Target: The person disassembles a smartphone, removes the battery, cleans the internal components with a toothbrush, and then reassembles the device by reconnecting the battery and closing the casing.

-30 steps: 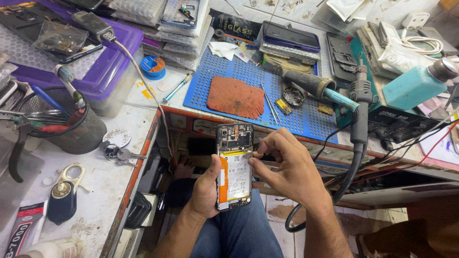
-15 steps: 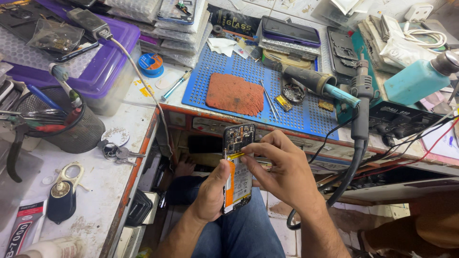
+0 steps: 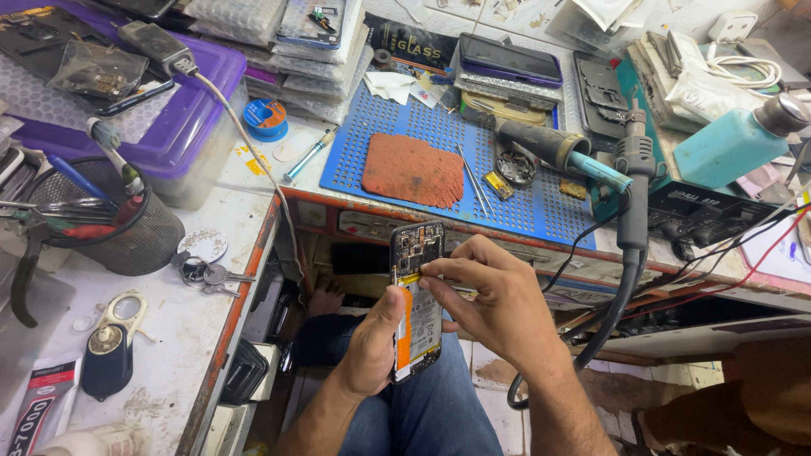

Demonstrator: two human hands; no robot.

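The left hand (image 3: 376, 342) is gripping the opened phone (image 3: 416, 300) upright, thumb pressing its edge, just below the blue perforated mat (image 3: 380, 127). The right hand (image 3: 494, 300) is pinching fingertips together on the yellow strip (image 3: 411, 277) across the phone's middle

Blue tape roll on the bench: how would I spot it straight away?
Start at the purple-lidded plastic box at the bench's left. Just right of it, before the blue perforated mat, the blue tape roll lies flat. It is the only small blue ring there, with an orange centre.
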